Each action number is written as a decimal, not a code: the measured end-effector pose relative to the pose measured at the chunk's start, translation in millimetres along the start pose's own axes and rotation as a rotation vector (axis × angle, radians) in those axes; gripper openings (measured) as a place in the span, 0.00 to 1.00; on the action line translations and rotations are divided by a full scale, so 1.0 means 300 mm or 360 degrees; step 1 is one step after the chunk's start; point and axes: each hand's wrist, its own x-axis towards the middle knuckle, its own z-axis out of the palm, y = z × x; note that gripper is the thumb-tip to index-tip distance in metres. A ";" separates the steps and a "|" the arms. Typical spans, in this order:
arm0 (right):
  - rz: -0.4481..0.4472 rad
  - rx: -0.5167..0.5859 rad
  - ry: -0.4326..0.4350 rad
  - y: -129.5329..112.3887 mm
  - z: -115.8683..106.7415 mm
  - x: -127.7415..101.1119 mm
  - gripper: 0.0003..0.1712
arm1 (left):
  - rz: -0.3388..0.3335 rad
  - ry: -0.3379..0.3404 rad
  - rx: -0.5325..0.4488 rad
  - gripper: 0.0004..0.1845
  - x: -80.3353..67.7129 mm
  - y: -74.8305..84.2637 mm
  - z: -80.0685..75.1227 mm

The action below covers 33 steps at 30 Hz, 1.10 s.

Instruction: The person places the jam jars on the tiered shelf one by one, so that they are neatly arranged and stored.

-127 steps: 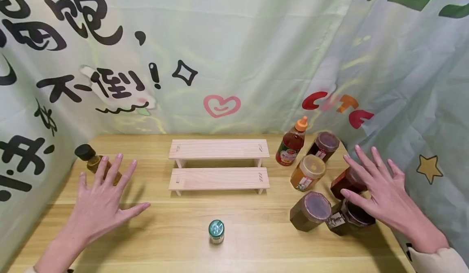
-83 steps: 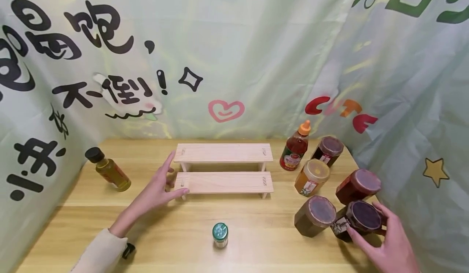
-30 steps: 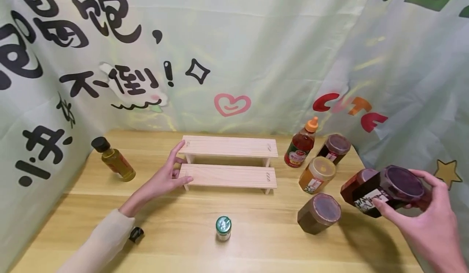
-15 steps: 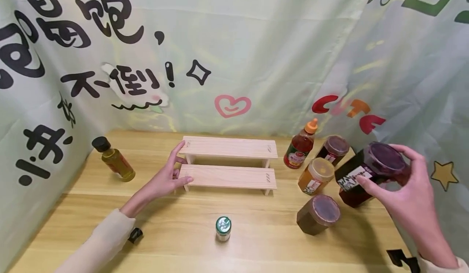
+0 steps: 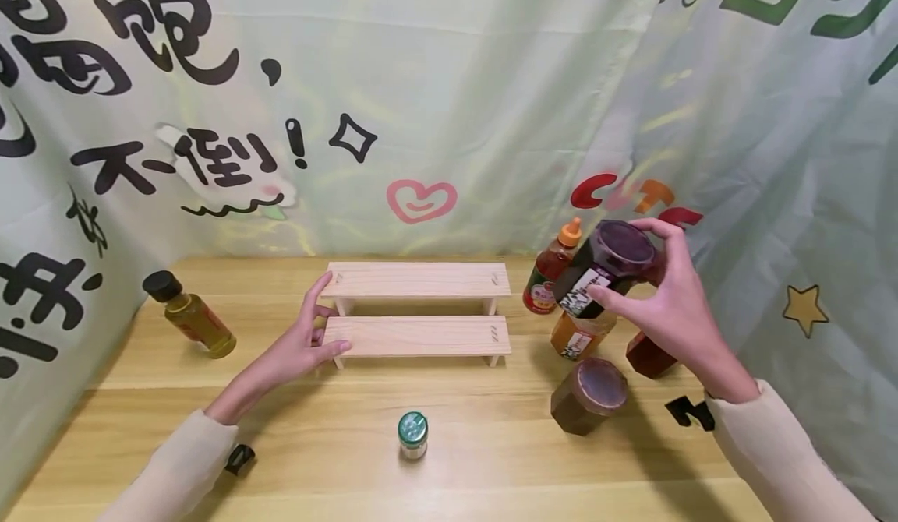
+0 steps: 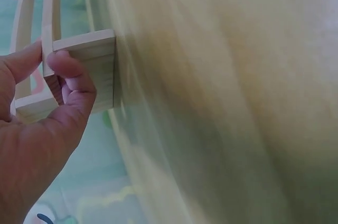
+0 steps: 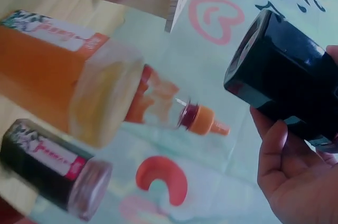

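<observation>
My left hand (image 5: 298, 347) holds the left end of a two-tier pale wooden shelf (image 5: 417, 336); in the left wrist view the thumb and a finger (image 6: 74, 73) pinch the end of one board. My right hand (image 5: 677, 315) grips a dark jar (image 5: 610, 261) with a white label, thumb on the label side, and keeps it tilted in the air. Beneath and behind it are an orange-yellow jar (image 5: 578, 339), partly covered, and a red sauce bottle (image 5: 547, 276) with an orange nozzle cap. Another dark jar (image 7: 45, 163) shows in the right wrist view.
A brown jar (image 5: 589, 397) and a red jar (image 5: 648, 354) stand at the right. A small green-capped shaker (image 5: 413, 435) is at the front middle. At the left stands an oil bottle (image 5: 196, 323) with a black cap. Printed cloth (image 5: 435, 101) hangs behind the table.
My left hand has gone from near the oil bottle to the shelf and taken hold. My right hand has gripped the dark jar, lifted it and carried it left and back over the others.
</observation>
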 end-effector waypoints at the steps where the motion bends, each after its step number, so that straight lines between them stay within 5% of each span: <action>1: -0.0006 0.0006 -0.0022 -0.008 0.013 0.015 0.58 | -0.0010 -0.0011 -0.0007 0.64 -0.003 0.002 -0.006; 16: -0.0082 0.0339 -0.0392 -0.103 0.237 0.202 0.53 | 0.0010 -0.0046 -0.0056 0.65 -0.008 0.002 -0.008; 33: -0.0177 0.0459 -0.0707 -0.169 0.567 0.330 0.56 | 0.0013 -0.0031 -0.0035 0.65 -0.002 0.005 -0.014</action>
